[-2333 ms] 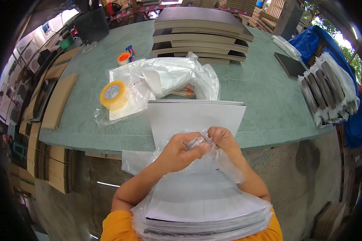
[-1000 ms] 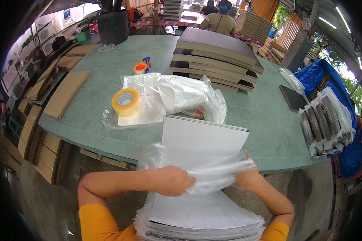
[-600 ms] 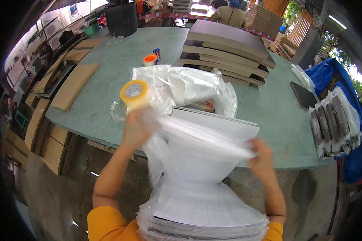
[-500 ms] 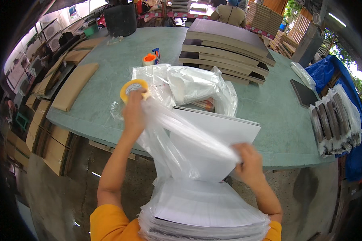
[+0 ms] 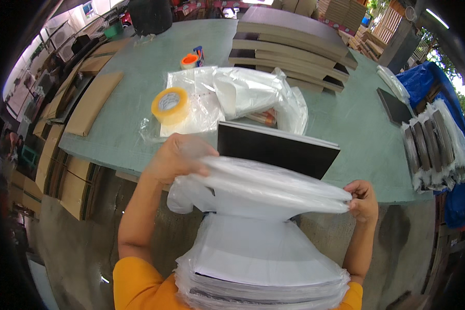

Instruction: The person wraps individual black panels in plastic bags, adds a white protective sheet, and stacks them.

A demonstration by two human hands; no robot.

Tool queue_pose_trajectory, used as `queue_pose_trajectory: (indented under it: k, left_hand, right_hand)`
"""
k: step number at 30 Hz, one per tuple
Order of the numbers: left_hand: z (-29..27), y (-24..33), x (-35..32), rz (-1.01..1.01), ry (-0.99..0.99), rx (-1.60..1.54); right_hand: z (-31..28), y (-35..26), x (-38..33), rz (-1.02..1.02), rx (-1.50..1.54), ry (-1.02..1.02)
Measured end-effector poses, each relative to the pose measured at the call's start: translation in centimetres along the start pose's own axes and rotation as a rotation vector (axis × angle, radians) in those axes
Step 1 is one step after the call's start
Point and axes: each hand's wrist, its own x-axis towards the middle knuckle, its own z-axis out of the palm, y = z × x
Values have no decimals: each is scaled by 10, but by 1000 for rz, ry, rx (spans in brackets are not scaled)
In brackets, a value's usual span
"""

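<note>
A clear plastic bag (image 5: 274, 182) is stretched crosswise between my hands, its mouth edge spread wide. My left hand (image 5: 183, 157), partly smeared by motion, is closed on the bag's left end. At the other end, my right hand (image 5: 363, 200) pinches the edge between thumb and fingers. Just beyond the plastic lies a flat board (image 5: 274, 147) with a black face and pale edges, tilted at the table's near side. The bag hides its near part. Close to my body, a stack of plastic-wrapped panels (image 5: 263, 258) has a white top.
On the green table (image 5: 206, 46) lie a yellow tape roll (image 5: 170, 106), a tape dispenser (image 5: 192, 58) and a pile of plastic bags (image 5: 243, 95). Stacked boards (image 5: 289, 51) stand behind. Wrapped bundles (image 5: 434, 144) sit at the right, cardboard pieces (image 5: 95, 103) at the left.
The bag has gone from a slanting, bunched strip to a wide level stretch. My right hand moved outward right, my left hand lower. The board's visible face was pale and is now black.
</note>
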Motion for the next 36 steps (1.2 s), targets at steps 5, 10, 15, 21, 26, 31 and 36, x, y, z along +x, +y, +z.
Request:
queue_pose_trajectory:
  k: [5,10,15,21,26,31,36]
  left_hand:
    - [-1,-113,-47,-513,-327,-497]
    - [28,-251,-80,-864,20,-350]
    - [14,-238,-75,-570,-147,961]
    - [54,1,-37,145,-1034,-196]
    - [114,-125,-40,-41,-853,246]
    - [90,-202,-14,-194,-585,569]
    - [135,-44,44,109,-211,7]
  right_hand:
    - [9,94,-3,436,355,-153]
    - [0,275,-26,661,-371,118]
    - [10,244,-31,398,-1151,199]
    - [39,38,-6,-70,186,-1058]
    - [83,139,5,276,-437,-989]
    - [62,197,7,610,-473,-770]
    - [119,79,59,73,-428,-609]
